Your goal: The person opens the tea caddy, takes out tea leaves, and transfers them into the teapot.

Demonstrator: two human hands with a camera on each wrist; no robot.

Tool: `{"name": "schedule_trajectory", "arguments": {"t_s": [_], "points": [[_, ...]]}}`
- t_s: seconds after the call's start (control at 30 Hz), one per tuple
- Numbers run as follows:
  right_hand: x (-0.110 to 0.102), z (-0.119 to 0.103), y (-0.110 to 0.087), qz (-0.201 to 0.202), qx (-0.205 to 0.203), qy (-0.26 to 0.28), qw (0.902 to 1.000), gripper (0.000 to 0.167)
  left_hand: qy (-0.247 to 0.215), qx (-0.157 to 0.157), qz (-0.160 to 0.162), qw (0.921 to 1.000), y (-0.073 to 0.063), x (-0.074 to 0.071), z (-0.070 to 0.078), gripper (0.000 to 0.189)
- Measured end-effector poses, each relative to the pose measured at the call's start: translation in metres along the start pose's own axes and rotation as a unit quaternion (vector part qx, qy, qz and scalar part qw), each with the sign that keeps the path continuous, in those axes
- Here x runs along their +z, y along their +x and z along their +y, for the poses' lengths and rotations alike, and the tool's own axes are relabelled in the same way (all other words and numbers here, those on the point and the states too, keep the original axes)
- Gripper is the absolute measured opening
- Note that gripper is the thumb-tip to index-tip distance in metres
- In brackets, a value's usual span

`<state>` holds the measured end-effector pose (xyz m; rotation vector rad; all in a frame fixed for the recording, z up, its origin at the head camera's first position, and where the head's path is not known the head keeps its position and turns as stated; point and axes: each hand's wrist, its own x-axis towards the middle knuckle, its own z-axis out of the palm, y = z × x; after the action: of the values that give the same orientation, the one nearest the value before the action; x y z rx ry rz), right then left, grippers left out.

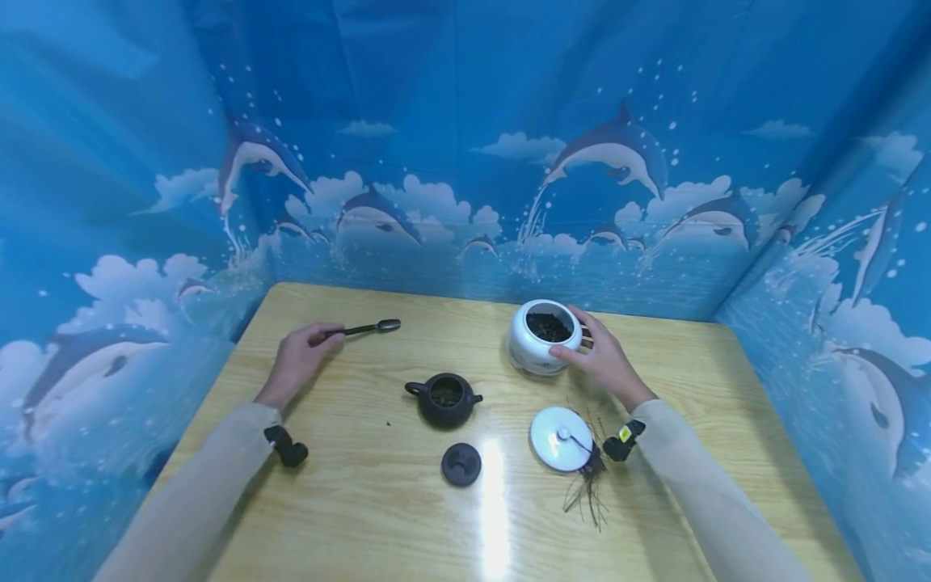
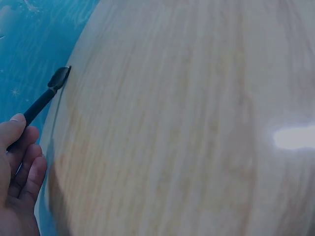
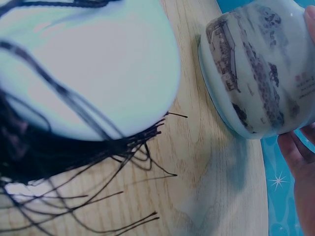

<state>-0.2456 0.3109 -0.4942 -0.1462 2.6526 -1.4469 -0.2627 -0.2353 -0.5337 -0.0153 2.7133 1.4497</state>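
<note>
My left hand (image 1: 300, 364) pinches the handle of a dark tea spoon (image 1: 389, 325) between thumb and fingers. The spoon's bowl points right, over the back left of the table, and carries nothing that shows in the left wrist view. On the right, my right hand (image 1: 604, 360) grips a white porcelain tea jar (image 1: 529, 352) from its right side, thumb near the rim. Dark tea leaves (image 1: 549, 326) lie inside the lidless jar, whose wall bears a painted landscape. Between the hands stands a small dark teapot (image 1: 440, 420), uncovered, with some leaves inside.
The round dark teapot lid (image 1: 461, 465) lies in front of the teapot. A white jar lid (image 1: 550, 446) with a black tassel (image 1: 592, 467) rests in front of the jar. Blue dolphin-printed curtains (image 1: 451, 162) border the wooden table (image 1: 349, 501) at the back and sides.
</note>
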Motion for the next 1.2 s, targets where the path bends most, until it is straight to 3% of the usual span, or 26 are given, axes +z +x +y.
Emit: {"name": "schedule_trajectory", "arguments": {"t_s": [0.1, 0.4, 0.63, 1.03, 1.2], "points": [[0.001, 0.001, 0.001, 0.001, 0.000, -0.002, 1.0000, 0.104, 0.009, 0.001, -0.003, 1.0000, 0.001, 0.001, -0.003, 0.046], [0.002, 0.003, 0.002, 0.002, 0.002, -0.008, 1.0000, 0.109, 0.066, 0.056, 0.010, 0.9961, 0.005, 0.007, -0.010, 0.034], [0.001, 0.001, 0.001, 0.000, 0.008, -0.005, 1.0000, 0.109, 0.089, 0.079, 0.010, 0.9929, 0.009, 0.007, -0.013, 0.026], [0.002, 0.003, 0.001, 0.008, 0.001, -0.022, 0.9997, 0.107, 0.105, 0.070, 0.000, 0.9920, 0.008, 0.008, -0.004, 0.026], [-0.001, -0.001, 0.000, 0.011, -0.016, -0.024, 0.9995, 0.101, 0.092, 0.064, -0.007, 0.9937, 0.006, 0.004, 0.001, 0.035]]}}
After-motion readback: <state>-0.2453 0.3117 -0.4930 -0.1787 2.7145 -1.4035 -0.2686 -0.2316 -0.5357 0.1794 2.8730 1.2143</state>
